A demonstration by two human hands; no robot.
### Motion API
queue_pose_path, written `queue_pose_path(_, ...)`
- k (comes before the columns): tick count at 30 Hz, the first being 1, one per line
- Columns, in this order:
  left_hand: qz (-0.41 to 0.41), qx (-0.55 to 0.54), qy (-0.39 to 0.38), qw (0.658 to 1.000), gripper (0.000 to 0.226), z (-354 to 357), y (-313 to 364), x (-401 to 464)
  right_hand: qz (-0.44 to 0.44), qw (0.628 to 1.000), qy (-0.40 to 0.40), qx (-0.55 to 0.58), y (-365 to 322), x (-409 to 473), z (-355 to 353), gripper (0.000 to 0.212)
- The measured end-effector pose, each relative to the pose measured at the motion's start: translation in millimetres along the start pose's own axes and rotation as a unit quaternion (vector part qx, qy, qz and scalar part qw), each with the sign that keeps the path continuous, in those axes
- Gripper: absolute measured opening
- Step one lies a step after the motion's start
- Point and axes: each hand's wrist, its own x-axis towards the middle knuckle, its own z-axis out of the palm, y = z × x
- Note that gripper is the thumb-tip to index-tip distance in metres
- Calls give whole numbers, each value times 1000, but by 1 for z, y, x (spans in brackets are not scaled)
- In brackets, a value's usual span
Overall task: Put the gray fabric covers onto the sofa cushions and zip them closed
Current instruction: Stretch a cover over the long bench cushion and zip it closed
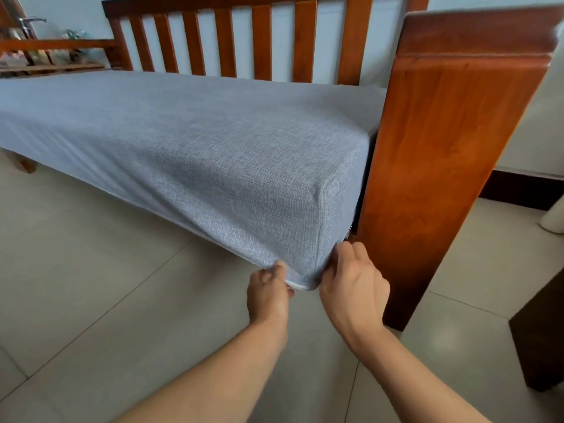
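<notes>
A: Where the cover (189, 141) hangs down at the near corner, both your hands have hold of it. Your left hand (268, 296) has its fingers curled, pinching the bottom edge of the cloth. Your right hand (354, 288) is just beside it, fingers bent, gripping the same corner from the other side.

B: And where is the cushion?

A: It lies long and flat on the sofa (451, 154), wrapped in the gray cover. Its right end sits close against the wooden arm. The slatted back stands behind it.

B: Can you see the zip?

A: You have a thin pale strip at the bottom edge between your two hands. I cannot tell if that is the zip, or if it is closed.

B: What else is around you?

A: The floor (91, 285) under your arms is pale tile. A dark wooden thing (546, 340) stands at your right. Far left, a shelf (45, 56) holds some blurry stuff.
</notes>
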Motion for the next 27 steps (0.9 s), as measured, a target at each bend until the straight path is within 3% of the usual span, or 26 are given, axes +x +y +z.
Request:
queue_pose_path(5,-64,-118,77,988,34,-6,28,48,-225,974,36,2,-21,-10,-22,10)
queue_pose_path(8,-78,-130,80,985,28,-10,34,68,-293,954,14,-53,-36,-9,-13,21)
queue_pose_path(10,-59,-128,57,988,15,-12,31,75,-294,951,-13,-98,-40,-7,-7,28)
queue_pose_path(13,-37,-111,29,993,17,-19,22,80,-276,948,-48,-149,-42,-5,1,17)
queue_pose_path(18,-20,-61,2,998,16,-32,23,74,-297,935,-84,-177,-58,0,14,28)
queue_pose_path(21,-22,-88,32,995,18,-39,34,84,-326,931,-62,-150,-71,9,19,25)
queue_pose_path(24,-60,-189,99,975,41,-50,54,111,-365,921,-38,-134,-83,20,25,32)
queue_pose_path(27,-73,-209,138,965,58,-61,66,144,-391,912,-37,-120,-95,30,32,33)
